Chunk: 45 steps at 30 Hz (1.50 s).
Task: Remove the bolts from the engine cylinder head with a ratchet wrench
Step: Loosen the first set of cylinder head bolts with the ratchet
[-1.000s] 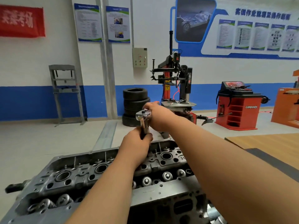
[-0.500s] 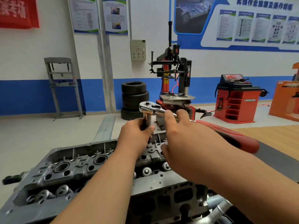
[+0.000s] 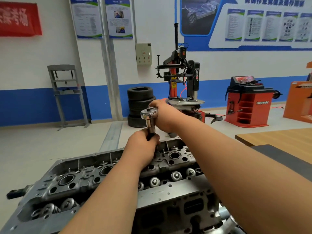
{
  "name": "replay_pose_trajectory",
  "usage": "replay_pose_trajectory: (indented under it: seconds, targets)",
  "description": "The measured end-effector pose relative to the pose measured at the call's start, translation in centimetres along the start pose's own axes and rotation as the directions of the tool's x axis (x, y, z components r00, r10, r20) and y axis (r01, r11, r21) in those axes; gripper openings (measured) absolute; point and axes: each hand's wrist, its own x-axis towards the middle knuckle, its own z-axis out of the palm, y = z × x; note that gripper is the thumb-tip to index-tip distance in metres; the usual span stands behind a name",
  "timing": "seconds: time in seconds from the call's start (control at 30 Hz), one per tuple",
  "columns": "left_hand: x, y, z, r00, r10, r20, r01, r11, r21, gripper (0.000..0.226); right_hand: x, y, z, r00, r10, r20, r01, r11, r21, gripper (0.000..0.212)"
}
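Gripping ratchet wrench (image 3: 149, 114), right hand (image 3: 162, 115) farther.

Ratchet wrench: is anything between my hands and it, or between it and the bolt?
Nothing visible. The left hand grips the extension bar below the ratchet wrench; the right hand holds the wrench beside its head. The left hand hides the bolt in the cylinder head.

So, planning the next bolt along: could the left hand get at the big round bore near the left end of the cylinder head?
Probably yes. The round bore lies uncovered, with nothing above or in front of it. The left hand would first have to release the extension bar it grips.
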Motion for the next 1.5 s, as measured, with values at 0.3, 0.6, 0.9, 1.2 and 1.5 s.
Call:
replay_pose_trajectory:
  seconds: [0.3, 0.6, 0.9, 1.2, 1.5]
  targets:
    - [-0.4, 0.2, 0.3, 0.999, 0.001, -0.033, -0.001, 1.0, 0.005, 0.021, -13.6, -1.2, -0.1, 0.985, 0.006, -0.17, -0.099, 0.831, -0.547, 0.092]
    - [-0.1, 0.0, 0.3, 0.999, 0.004, -0.05, -0.006, 1.0, -0.029, 0.015, -6.6, 1.2, -1.2, 0.969, 0.093, -0.23, -0.19, 0.873, -0.448, 0.058]
    - [0.4, -0.1, 0.4, 1.0, -0.001, -0.011, 0.0, 0.999, -0.036, 0.015, 0.5, 0.0, 0.7, 0.997, -0.079, -0.009, 0.079, 0.995, -0.056, 0.041]
    - [-0.1, 0.3, 0.9, 0.999, -0.01, -0.042, 0.009, 0.999, -0.032, 0.017, -11.6, -0.4, -0.8, 0.973, 0.014, -0.231, -0.144, 0.815, -0.561, 0.075]
    - [0.1, 0.2, 0.5, 0.999, -0.018, -0.049, 0.015, 0.998, -0.057, 0.014, -5.9, 1.1, -2.5, 0.985, 0.073, -0.155, -0.129, 0.91, -0.393, 0.041]
